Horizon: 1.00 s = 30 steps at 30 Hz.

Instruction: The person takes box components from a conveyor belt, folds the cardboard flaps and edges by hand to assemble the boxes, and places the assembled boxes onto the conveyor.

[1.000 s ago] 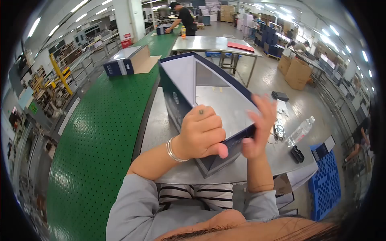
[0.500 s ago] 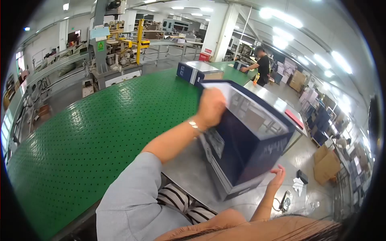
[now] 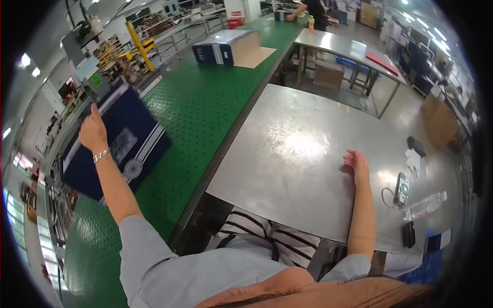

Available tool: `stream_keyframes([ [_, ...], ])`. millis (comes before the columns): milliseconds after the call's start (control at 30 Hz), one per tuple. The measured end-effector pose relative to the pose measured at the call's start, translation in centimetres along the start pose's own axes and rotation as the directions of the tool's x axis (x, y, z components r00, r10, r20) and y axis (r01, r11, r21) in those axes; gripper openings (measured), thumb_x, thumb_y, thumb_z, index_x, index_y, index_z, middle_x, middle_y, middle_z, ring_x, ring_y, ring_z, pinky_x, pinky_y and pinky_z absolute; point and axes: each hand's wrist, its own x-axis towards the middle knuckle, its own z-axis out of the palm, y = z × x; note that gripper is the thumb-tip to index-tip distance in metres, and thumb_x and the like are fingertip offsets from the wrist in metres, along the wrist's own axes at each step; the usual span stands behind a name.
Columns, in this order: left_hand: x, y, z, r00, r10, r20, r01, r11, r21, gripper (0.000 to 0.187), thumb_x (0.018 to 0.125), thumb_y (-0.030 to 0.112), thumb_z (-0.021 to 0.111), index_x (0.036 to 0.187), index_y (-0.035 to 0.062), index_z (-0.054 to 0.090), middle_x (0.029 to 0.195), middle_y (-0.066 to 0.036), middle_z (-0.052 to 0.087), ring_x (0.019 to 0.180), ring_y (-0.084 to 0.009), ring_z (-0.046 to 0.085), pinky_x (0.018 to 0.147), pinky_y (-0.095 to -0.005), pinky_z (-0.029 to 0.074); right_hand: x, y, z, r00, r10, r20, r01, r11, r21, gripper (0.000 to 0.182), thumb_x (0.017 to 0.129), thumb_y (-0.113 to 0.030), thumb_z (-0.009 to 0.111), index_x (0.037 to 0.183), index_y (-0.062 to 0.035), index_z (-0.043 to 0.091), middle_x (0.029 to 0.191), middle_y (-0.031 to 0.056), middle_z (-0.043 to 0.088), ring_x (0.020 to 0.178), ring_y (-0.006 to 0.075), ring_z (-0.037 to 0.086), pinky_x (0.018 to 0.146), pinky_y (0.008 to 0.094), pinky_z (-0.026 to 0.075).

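Observation:
A navy-blue box [image 3: 120, 146] with a white stripe and a round pale emblem is tilted over the left part of the green perforated belt [image 3: 169, 113]. My left hand [image 3: 93, 132] grips it near its upper left edge, thumb pointing up, arm stretched out to the left. My right hand [image 3: 356, 163] holds nothing; its fingers are loosely curled and apart, low over the right half of the metal table [image 3: 267, 174].
Another navy box [image 3: 213, 54] with an open cardboard-coloured flap stands farther up the belt. A person [image 3: 313, 13] works at its far end. On the table's right lie a plastic bottle [image 3: 425, 206], a corded device [image 3: 402, 189] and a black case [image 3: 416, 146].
My left hand has carried the navy box from above the metal table leftward over the green belt. My right hand is now apart from the box, and the view has tilted down.

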Motion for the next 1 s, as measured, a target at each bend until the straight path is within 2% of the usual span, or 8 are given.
stream_keyframes([
  [67, -0.4, -1.2, 2.6, 0.997, -0.019, 0.078, 0.000, 0.973, 0.229, 0.058, 0.104, 0.054, 0.036, 0.106, 0.0079, 0.070, 0.095, -0.012, 0.071, 0.075, -0.0345, 0.063, 0.074, -0.0498, 0.047, 0.0, 0.3, 0.2, 1.000, -0.009, 0.017, 0.010, 1.000, -0.025, 0.033, 0.102, -0.025, 0.048, 0.109, 0.0008, 0.067, 0.083, 0.0068, 0.067, 0.072, 0.0131, 0.060, 0.069, 0.0247, 0.051],
  [133, -0.3, -2.6, 7.8, 0.677, 0.245, -0.694, -0.065, 0.959, 0.275, 0.060, 0.101, 0.058, 0.040, 0.116, 0.0067, 0.067, 0.102, -0.015, 0.070, 0.088, -0.0341, 0.064, 0.081, -0.0527, 0.047, -1.6, -0.1, -0.8, 1.000, 0.004, 0.030, -0.002, 0.998, -0.070, 0.033, 0.102, -0.026, 0.049, 0.111, 0.0007, 0.067, 0.085, 0.0069, 0.068, 0.075, 0.0136, 0.061, 0.072, 0.0247, 0.051],
  [167, -1.0, -0.7, 7.8, 0.685, 0.247, -0.685, -0.081, 0.961, 0.266, 0.060, 0.101, 0.058, 0.040, 0.116, 0.0067, 0.067, 0.102, -0.015, 0.070, 0.088, -0.0341, 0.064, 0.081, -0.0527, 0.047, -2.1, -0.2, -1.3, 0.999, 0.007, 0.041, -0.004, 0.996, -0.092, 0.033, 0.102, -0.026, 0.049, 0.111, 0.0007, 0.067, 0.086, 0.0070, 0.068, 0.077, 0.0138, 0.062, 0.074, 0.0247, 0.051],
  [367, -12.2, 22.8, 1.7, 0.912, 0.368, -0.182, -0.354, 0.482, -0.802, 0.037, 0.087, 0.022, 0.063, 0.117, -0.0003, 0.065, 0.116, -0.017, 0.068, 0.105, -0.0336, 0.062, 0.093, -0.0411, 0.048, -2.0, 0.5, -3.7, 0.986, -0.125, -0.107, 0.075, 0.920, -0.385, 0.035, 0.100, -0.027, 0.052, 0.116, 0.0012, 0.066, 0.096, 0.0080, 0.070, 0.091, 0.0160, 0.063, 0.086, 0.0263, 0.049],
  [467, -19.6, 32.5, 0.9, 0.579, 0.802, 0.148, 0.192, 0.042, -0.980, 0.030, 0.092, 0.027, 0.062, 0.095, -0.0003, 0.074, 0.093, -0.010, 0.074, 0.086, -0.0226, 0.066, 0.081, -0.0336, 0.051, -2.2, 0.1, -5.3, 0.972, -0.162, -0.169, 0.063, 0.875, -0.480, 0.037, 0.099, -0.028, 0.053, 0.120, 0.0010, 0.065, 0.106, 0.0090, 0.069, 0.101, 0.0175, 0.062, 0.092, 0.0276, 0.047],
  [533, -23.5, 38.0, 2.1, 0.184, 0.926, 0.329, 0.488, 0.204, -0.849, 0.030, 0.096, 0.028, 0.059, 0.096, 0.0024, 0.075, 0.083, -0.005, 0.072, 0.077, -0.0152, 0.064, 0.075, -0.0306, 0.050, -2.4, -0.6, -6.1, 0.971, -0.155, -0.181, 0.046, 0.868, -0.495, 0.039, 0.099, -0.028, 0.054, 0.124, 0.0002, 0.064, 0.118, 0.0104, 0.067, 0.114, 0.0192, 0.059, 0.099, 0.0291, 0.044],
  [733, -30.9, 41.7, 2.5, 0.398, 0.877, 0.269, 0.287, 0.159, -0.945, 0.031, 0.094, 0.030, 0.060, 0.086, 0.0039, 0.075, 0.072, -0.005, 0.067, 0.064, -0.0149, 0.058, 0.066, -0.0274, 0.047, -2.1, -0.5, -5.7, 0.950, -0.245, -0.195, -0.039, 0.525, -0.850, 0.045, 0.096, -0.031, 0.056, 0.132, -0.0043, 0.060, 0.138, 0.0120, 0.056, 0.132, 0.0250, 0.046, 0.108, 0.0343, 0.037],
  [1000, -31.3, 41.0, 2.6, 0.344, 0.909, 0.236, 0.321, 0.123, -0.939, 0.032, 0.091, 0.031, 0.059, 0.083, 0.0038, 0.074, 0.076, -0.007, 0.068, 0.070, -0.0200, 0.058, 0.069, -0.0305, 0.047, -1.7, -0.7, -5.6, 0.960, -0.244, -0.141, -0.147, -0.006, -0.989, 0.057, 0.093, -0.039, 0.058, 0.142, -0.0105, 0.054, 0.155, 0.0123, 0.042, 0.148, 0.0325, 0.030, 0.117, 0.0432, 0.027],
])
